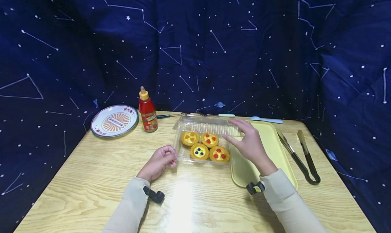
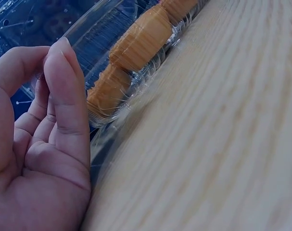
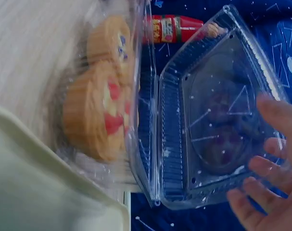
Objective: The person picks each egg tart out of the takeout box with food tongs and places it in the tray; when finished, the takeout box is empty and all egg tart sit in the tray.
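Beyond beige fabric sleeves, a clear rectangular plastic box is pinched by the left hand, its open lid, seemingly being adjusted, flanked by the wide-spread right hand; steady bracing seems required next.

The head camera is looking down from above, while both wrist cameras are seeing the same clear box up close.

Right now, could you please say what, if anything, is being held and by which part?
The left hand pinches the clear container by its rim's near-left corner; the right hand, fingers spread at the open lid, seems to grip nothing.
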A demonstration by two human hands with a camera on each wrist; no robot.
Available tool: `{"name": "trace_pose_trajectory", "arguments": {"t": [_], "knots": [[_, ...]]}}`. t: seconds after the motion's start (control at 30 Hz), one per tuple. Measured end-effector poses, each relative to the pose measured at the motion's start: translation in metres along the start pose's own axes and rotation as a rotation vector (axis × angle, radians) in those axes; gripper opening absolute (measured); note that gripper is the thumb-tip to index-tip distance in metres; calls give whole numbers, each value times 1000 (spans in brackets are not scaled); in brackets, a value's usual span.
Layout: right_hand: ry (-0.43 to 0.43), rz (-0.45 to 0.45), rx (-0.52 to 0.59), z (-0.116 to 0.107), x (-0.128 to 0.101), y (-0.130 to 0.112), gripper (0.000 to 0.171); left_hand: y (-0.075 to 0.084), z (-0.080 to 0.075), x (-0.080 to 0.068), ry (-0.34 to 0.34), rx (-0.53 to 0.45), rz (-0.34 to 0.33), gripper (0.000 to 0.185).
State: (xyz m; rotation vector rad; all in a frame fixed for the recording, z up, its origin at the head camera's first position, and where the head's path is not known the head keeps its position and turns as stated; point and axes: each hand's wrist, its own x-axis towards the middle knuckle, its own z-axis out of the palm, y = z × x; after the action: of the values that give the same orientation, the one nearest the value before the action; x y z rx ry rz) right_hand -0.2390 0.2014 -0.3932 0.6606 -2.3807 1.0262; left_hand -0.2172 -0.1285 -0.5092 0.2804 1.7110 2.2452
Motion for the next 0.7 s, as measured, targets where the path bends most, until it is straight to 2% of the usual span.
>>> {"name": "trace_pose_trajectory", "arguments": {"t": [0.1, 0.27, 0.47, 0.57, 0.7], "knots": [[68, -1, 73, 0, 8, 10, 44, 1, 0, 0, 4, 2, -3, 11], [161, 11, 213, -1, 24, 23, 42, 1, 2, -1, 14, -5, -4, 11], [269, 140, 438, -8, 35, 13, 32, 0, 3, 0, 2, -17, -10, 10], [319, 181, 469, -7, 41, 18, 22, -1, 3, 0, -1, -20, -7, 10], [331, 209, 431, -2, 47, 29, 16, -1, 1, 0, -8, -19, 11, 9]]}}
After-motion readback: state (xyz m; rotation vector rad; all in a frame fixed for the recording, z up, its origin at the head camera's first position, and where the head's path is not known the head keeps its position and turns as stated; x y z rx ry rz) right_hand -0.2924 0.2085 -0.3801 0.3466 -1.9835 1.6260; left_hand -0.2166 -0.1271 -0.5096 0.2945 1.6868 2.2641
